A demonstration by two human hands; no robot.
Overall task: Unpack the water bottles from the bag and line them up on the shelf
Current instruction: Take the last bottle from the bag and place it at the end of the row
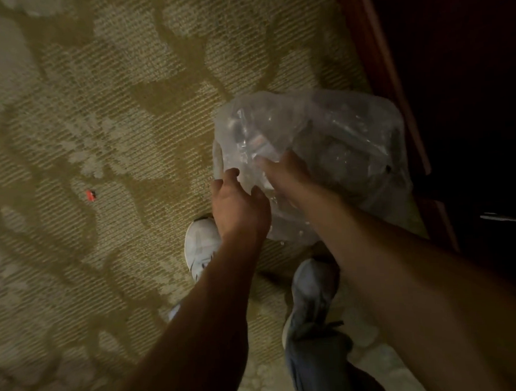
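Note:
A clear plastic bag (pixel 337 132) sits on the patterned carpet beside dark wooden furniture. Through its plastic I make out blurred water bottles (pixel 248 136); their number is unclear. My left hand (pixel 236 205) grips the bag's near left edge, its fingers curled over the plastic. My right hand (pixel 282 173) reaches into the bag's opening, and its fingertips are hidden among the plastic and bottles, so whether it holds anything is unclear. No shelf surface shows plainly.
Dark wooden furniture (pixel 410 114) with a reddish edge runs along the right. My two shoes (pixel 201 245) stand on the carpet just below the bag. A small red scrap (pixel 90 195) lies on the carpet at the left.

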